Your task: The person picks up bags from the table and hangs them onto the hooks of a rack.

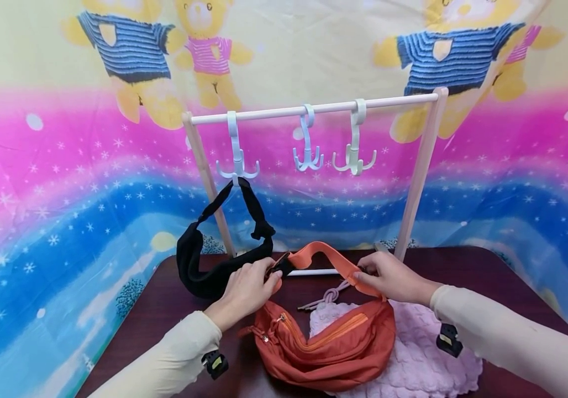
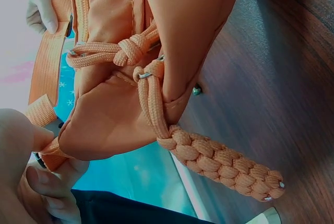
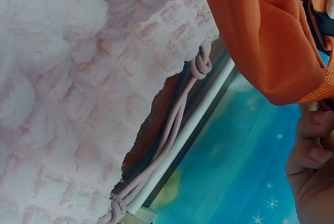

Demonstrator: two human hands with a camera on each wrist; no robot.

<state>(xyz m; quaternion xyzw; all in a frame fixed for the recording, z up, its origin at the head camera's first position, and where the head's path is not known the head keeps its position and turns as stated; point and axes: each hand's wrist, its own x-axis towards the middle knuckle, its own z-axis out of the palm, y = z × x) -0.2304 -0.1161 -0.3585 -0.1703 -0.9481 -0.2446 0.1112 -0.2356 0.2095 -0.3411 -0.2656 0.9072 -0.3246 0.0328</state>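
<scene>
An orange-red waist bag [image 1: 324, 354] hangs by its orange strap [image 1: 321, 251] between my two hands, over the table. My left hand [image 1: 246, 290] pinches the strap at the black buckle [image 1: 282, 264]. Farther along, my right hand [image 1: 393, 276] grips the strap near the bag's right end, thumb on top. Two zippers run across the bag's front. In the left wrist view a braided orange zipper pull [image 2: 224, 169] dangles from the bag's end. Behind my left hand, a black bag [image 1: 204, 265] hangs by its strap from the left hook [image 1: 236, 152].
A pink fluffy bag [image 1: 433, 354] with a knotted cord [image 1: 331, 293] lies on the dark table [image 1: 463, 265] under the orange one. Behind stands a wooden rack [image 1: 418, 177] whose rail also carries a pale blue hook [image 1: 307, 141] and a greenish hook [image 1: 355, 141].
</scene>
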